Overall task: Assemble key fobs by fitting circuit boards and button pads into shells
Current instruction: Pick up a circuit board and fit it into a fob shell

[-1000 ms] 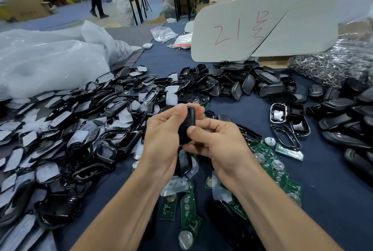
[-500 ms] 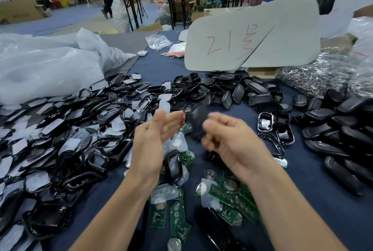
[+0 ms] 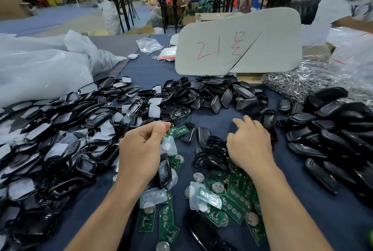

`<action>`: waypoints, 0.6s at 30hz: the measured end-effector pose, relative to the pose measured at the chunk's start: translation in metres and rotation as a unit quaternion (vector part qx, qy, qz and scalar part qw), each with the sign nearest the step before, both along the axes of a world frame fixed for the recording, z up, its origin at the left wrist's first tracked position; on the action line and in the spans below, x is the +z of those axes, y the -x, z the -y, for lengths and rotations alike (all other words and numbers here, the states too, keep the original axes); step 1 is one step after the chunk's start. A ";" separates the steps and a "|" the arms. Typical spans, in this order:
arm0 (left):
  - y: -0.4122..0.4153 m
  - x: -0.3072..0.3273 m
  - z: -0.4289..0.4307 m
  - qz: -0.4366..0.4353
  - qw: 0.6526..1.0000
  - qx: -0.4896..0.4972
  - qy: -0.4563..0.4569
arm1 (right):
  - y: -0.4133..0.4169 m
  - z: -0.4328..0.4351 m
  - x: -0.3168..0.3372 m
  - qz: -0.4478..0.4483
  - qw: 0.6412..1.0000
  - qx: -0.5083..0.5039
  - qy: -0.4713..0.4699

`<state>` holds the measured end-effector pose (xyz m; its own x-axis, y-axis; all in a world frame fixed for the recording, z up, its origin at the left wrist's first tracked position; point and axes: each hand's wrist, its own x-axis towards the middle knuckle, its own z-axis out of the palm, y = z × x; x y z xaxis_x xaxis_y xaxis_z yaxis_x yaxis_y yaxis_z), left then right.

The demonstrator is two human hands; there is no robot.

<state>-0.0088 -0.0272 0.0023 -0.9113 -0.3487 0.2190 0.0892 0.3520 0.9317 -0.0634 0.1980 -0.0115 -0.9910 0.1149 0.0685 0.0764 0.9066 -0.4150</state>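
Both empty: your left hand [image 3: 141, 149] hangs loosely curled, your right hand [image 3: 250, 145] spreads over the cloth [image 3: 218, 121]. Boards [image 3: 232, 200] lie between your forearms, shells [image 3: 60, 149] piled left. Take one board by its edges.

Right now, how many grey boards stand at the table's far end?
2. The grey board with red writing stands centre-back; the plain grey board is beside it on the right. Others may hide behind.

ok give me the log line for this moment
stage: picking parts | left hand: loosely curled, nothing visible in it | right hand: fingers spread, by black frames | circuit boards: loose on cloth
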 end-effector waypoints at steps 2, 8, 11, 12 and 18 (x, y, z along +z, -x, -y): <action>0.000 0.000 -0.001 -0.001 0.999 -0.001 0.038 | -0.001 0.001 -0.001 0.005 0.998 0.026 0.049; -0.005 0.001 -0.006 0.019 0.993 -0.004 0.116 | -0.005 0.010 -0.002 -0.088 0.974 0.044 0.205; -0.007 0.004 -0.008 0.014 0.993 -0.005 0.118 | -0.009 0.017 0.006 -0.167 0.933 -0.009 0.318; -0.008 0.005 -0.009 0.008 0.993 -0.017 0.120 | -0.011 0.020 0.010 -0.166 0.910 -0.018 0.380; -0.011 0.001 -0.020 -0.080 0.953 -0.123 0.264 | -0.028 0.048 0.023 0.011 0.804 0.067 0.591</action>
